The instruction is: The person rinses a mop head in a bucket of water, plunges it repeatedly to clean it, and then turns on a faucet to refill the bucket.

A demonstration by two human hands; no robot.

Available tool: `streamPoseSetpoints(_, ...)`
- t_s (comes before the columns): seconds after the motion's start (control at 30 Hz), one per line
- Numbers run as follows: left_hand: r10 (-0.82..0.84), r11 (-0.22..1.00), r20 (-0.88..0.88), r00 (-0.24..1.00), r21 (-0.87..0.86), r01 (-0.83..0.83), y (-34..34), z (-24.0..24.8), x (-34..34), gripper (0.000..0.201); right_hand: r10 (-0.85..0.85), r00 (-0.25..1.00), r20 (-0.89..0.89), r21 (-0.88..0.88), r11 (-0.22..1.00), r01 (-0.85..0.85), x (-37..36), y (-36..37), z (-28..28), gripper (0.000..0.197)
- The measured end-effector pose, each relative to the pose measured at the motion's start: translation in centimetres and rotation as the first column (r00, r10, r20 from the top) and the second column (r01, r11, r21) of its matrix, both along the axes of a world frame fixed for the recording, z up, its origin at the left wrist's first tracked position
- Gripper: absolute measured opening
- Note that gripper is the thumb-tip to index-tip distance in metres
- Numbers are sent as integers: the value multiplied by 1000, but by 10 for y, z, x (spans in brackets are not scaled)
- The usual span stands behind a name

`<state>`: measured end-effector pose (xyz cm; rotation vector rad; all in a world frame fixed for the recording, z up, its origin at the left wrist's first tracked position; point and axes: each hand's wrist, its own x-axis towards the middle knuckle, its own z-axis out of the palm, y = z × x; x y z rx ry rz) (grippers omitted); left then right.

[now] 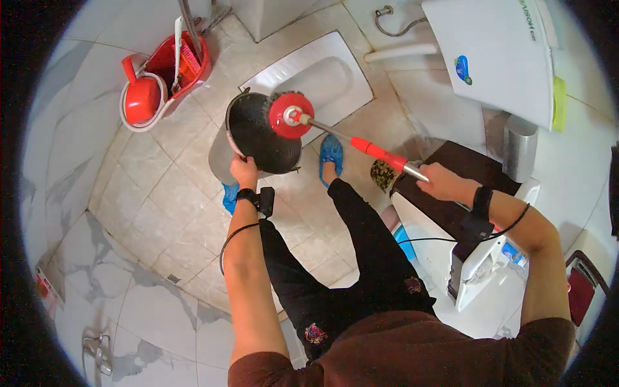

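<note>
My left hand [244,171] is closed on the near rim of a grey bucket [221,158]. The bucket tilts, its dark inside facing up and to the right, and what lies in it cannot be made out. In my right hand [446,183] is the silver end of a long-handled scrub brush [377,152] with a red grip. The brush's round red head [289,117], edged with dark bristles, is over the bucket's right rim. Whether the bristles touch the bucket is hidden.
Beyond the bucket, a white squat toilet [325,71] is set in the tiled floor. A red bucket [200,55] and a red dipper [142,100] stand at the far left. A dark-topped cabinet [461,180] is on my right. Blue shoe covers [331,151] are on my feet.
</note>
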<state>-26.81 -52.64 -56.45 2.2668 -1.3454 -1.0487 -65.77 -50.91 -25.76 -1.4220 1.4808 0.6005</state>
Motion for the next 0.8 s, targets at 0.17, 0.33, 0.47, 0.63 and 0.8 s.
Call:
streamPoseSetpoints(0.17, -24, 1000, 11, 1000, 1, 24, -14, 10, -27, 22, 9, 999, -40, -58, 998, -11, -35, -9, -32, 21)
streamPoseSetpoints(0.33, -67, 998, 112, 991, 13, 66, -34, 0, -56, 15, -5, 1000, -2, -187, 982, 5, -68, -1, -97, 26)
streamPoseSetpoints(0.47, -54, 998, 182, 982, 52, 46, -46, -11, -76, 14, -22, 999, -36, -29, 999, 20, -72, -9, -124, 29)
streamPoseSetpoints(0.63, -89, 996, 203, 975, 13, 88, -54, -21, -93, 13, -150, 985, -87, 29, 988, 153, -68, -14, -147, 29)
streamPoseSetpoints(0.8, -96, 995, 207, 974, 4, 98, -63, -30, -115, 13, -171, 981, -88, -45, 985, 168, -81, 1, -178, 29)
